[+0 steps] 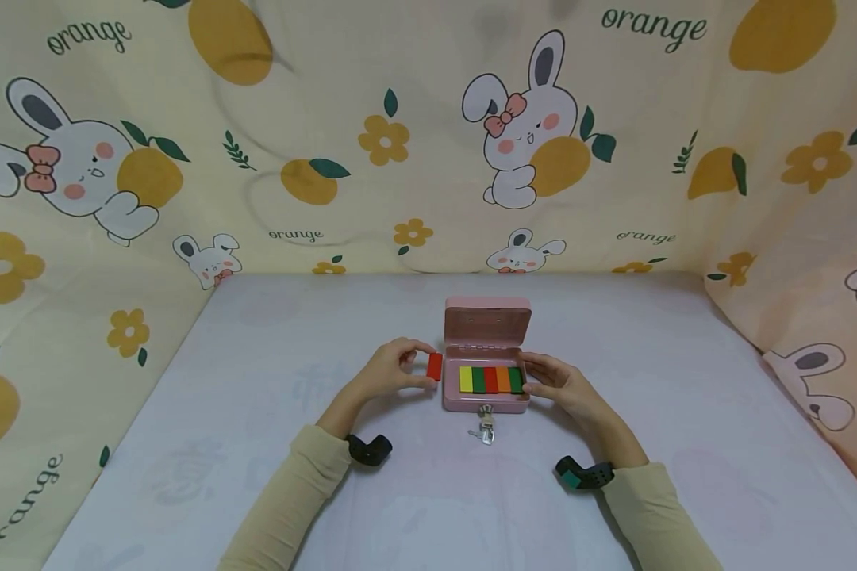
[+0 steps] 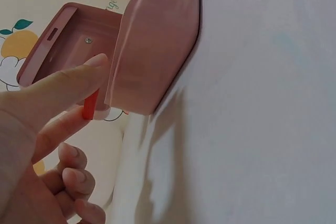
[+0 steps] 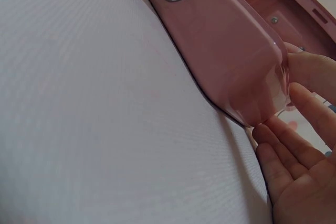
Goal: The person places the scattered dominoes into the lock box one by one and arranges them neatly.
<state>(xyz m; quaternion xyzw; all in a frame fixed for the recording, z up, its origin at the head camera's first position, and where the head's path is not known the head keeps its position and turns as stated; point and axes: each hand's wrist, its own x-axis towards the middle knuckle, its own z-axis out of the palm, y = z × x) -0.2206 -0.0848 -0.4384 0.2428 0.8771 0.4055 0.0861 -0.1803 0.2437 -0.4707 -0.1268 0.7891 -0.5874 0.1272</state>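
Observation:
A pink metal cash box stands with its lid raised. In the head view a row of several coloured blocks, yellow, green, red and orange, lies inside it. Just left of the box, my left hand pinches a red block between thumb and forefinger. The left wrist view shows that red block edge-on, with the other fingers curled below. My right hand grips the box's right side. In the right wrist view, its thumb reaches over the rim and its fingers touch the outer wall.
A lock with keys hangs at the box's front. White cloth covers the table, and a printed curtain with rabbits and oranges rises behind and at both sides. Black bands sit at both wrists.

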